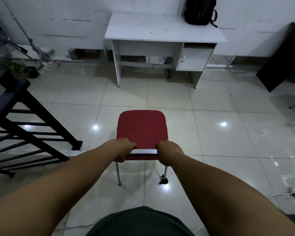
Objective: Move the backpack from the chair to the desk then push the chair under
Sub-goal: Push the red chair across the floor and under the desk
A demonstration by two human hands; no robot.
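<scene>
Both hands, left and right, clamped on red chair back, backpack atop desk

Red matt cloth chair seat on shiny metal legs; glossy floor tiles; smooth white desk.

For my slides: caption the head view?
Both hands grip the red chair; backpack already on desk.

Both bare forearms are stretching forward from the near edge, angling inward toward each other. The left hand is curling knuckles-up around a rail, thumb tucked beneath. The right hand is gripping likewise just to its right, fingers wrapped over, wrist straight.
</scene>
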